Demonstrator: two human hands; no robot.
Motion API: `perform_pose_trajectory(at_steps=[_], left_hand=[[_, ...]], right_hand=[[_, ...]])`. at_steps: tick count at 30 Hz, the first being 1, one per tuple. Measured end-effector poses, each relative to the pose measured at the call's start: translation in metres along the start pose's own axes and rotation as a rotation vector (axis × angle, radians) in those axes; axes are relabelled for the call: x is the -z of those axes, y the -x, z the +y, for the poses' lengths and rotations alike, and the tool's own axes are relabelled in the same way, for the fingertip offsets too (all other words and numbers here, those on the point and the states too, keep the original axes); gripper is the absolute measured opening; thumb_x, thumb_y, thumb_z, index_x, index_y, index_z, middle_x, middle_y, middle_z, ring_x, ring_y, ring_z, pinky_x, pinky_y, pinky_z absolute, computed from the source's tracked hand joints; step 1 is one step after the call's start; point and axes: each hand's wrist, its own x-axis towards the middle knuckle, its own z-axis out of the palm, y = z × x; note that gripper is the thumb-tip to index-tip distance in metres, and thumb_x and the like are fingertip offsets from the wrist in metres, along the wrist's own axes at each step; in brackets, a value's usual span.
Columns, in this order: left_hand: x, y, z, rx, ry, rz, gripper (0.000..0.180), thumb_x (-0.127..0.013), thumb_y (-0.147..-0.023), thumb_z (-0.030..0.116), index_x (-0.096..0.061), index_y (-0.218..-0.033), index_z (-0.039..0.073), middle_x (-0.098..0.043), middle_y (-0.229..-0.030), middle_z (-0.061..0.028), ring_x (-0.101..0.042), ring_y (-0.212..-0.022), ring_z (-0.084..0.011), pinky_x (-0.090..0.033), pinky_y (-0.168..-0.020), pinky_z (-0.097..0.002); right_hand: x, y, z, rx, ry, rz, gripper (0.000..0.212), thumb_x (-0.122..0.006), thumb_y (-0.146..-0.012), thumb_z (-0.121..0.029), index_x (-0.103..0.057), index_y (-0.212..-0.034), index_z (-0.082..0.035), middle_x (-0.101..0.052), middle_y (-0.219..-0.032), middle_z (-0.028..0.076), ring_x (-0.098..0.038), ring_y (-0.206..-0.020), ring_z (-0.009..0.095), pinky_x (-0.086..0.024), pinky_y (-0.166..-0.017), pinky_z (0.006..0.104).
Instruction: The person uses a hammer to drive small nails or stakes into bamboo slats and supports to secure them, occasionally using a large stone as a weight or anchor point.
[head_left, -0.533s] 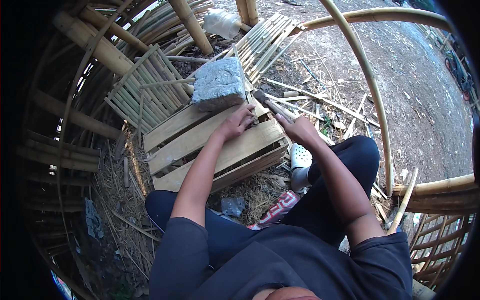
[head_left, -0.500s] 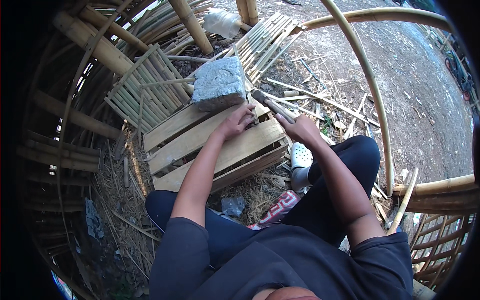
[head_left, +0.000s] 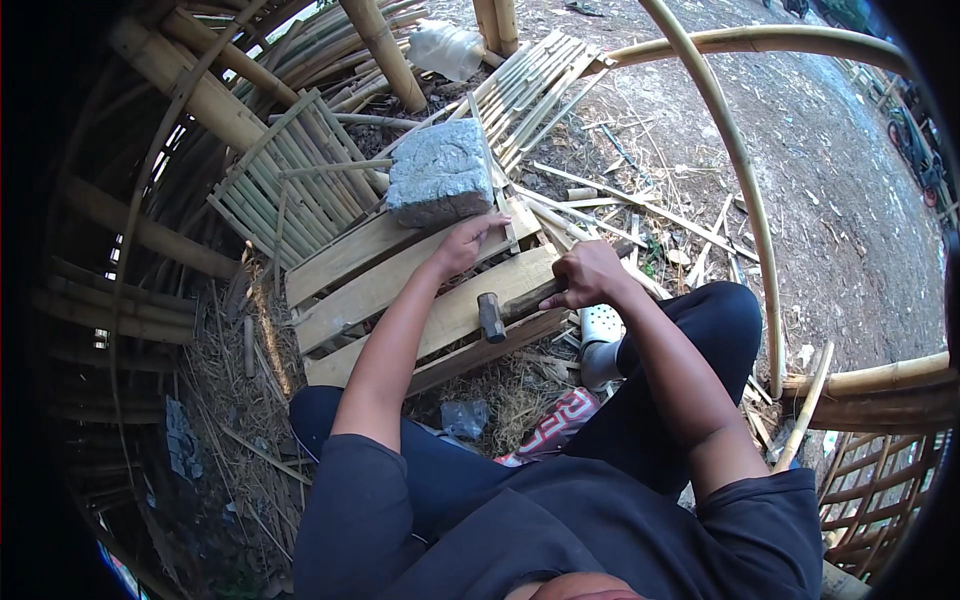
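My right hand (head_left: 592, 272) grips the wooden handle of a hammer (head_left: 490, 318), whose dark metal head hangs over the near edge of a low slatted wooden crate (head_left: 375, 295). With its fingertips, my left hand (head_left: 465, 248) pinches a thin bamboo strip (head_left: 509, 228) at the crate's right end. That strip runs away from me along the right side of a rough grey stone block (head_left: 440, 170). The block rests on the crate's far slats, just beyond my left hand. Part of the strip's near end is hard to make out.
Left of the block leans a bamboo slat panel (head_left: 300, 175); another slatted panel (head_left: 535, 85) lies beyond it. Loose bamboo strips (head_left: 650, 205) litter the ground at right. A curved bamboo pole (head_left: 740, 150) rises on the right. A clear plastic jug (head_left: 447, 50) sits at the back.
My right hand has turned, swinging the hammer's head from beside the strip toward me and left, over the crate's near edge. My left hand stays almost in place at the strip.
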Motion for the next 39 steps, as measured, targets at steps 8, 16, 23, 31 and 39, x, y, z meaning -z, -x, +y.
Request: perform_pose_trajectory(at_steps=[8, 16, 23, 31, 39], left_hand=[[-0.001, 0.003, 0.000, -0.029, -0.152, 0.026, 0.038, -0.044, -0.100, -0.006, -0.066, -0.130, 0.004, -0.064, -0.140, -0.0122, -0.051, -0.141, -0.0272, -0.033, -0.122, -0.0380], [0.004, 0.001, 0.027, -0.055, -0.283, 0.081, 0.037, -0.047, -0.096, -0.008, -0.068, -0.124, 0.003, -0.068, -0.132, -0.0134, -0.059, -0.132, -0.0290, -0.042, -0.116, -0.0376], [0.017, 0.015, 0.036, -0.194, -0.425, 0.526, 0.030, -0.058, -0.089, -0.002, -0.070, -0.116, 0.002, -0.070, -0.116, -0.0184, -0.067, -0.112, -0.0353, -0.050, -0.104, -0.0427], [0.105, 0.025, -0.027, 0.580, -0.135, 1.107, 0.084, -0.073, -0.092, 0.041, -0.034, -0.148, -0.008, -0.037, -0.151, -0.0300, -0.036, -0.144, -0.0404, -0.029, -0.121, -0.0456], [0.084, 0.010, 0.055, 0.081, -1.025, 0.424, 0.099, -0.085, -0.074, 0.033, -0.034, -0.157, 0.016, -0.030, -0.163, -0.0147, -0.030, -0.151, -0.0352, -0.019, -0.124, -0.0573]], right_hand=[[-0.037, -0.024, -0.009, -0.060, -0.081, 0.085, 0.058, -0.079, -0.072, -0.068, -0.075, -0.078, -0.010, -0.071, -0.075, 0.017, -0.071, -0.073, 0.038, -0.055, -0.066, 0.0463], [-0.037, -0.038, -0.016, -0.117, -0.025, 0.104, 0.065, -0.083, -0.070, -0.061, -0.079, -0.097, -0.003, -0.065, -0.120, 0.023, -0.059, -0.123, 0.035, -0.054, -0.090, 0.0436], [-0.027, -0.055, -0.027, -0.437, -0.221, 0.044, 0.073, -0.070, -0.083, -0.070, -0.075, -0.097, 0.002, -0.071, -0.097, 0.021, -0.071, -0.097, 0.037, -0.055, -0.083, 0.0485], [-0.051, -0.085, -0.050, -0.514, -0.346, 0.310, 0.057, -0.070, -0.091, -0.054, -0.067, -0.104, 0.001, -0.072, -0.098, 0.024, -0.070, -0.096, 0.041, -0.052, -0.085, 0.0525], [-0.056, -0.097, -0.053, -0.645, -0.351, 0.291, 0.044, -0.071, -0.090, -0.049, -0.075, -0.099, -0.007, -0.074, -0.090, 0.018, -0.071, -0.092, 0.037, -0.047, -0.086, 0.0525]])
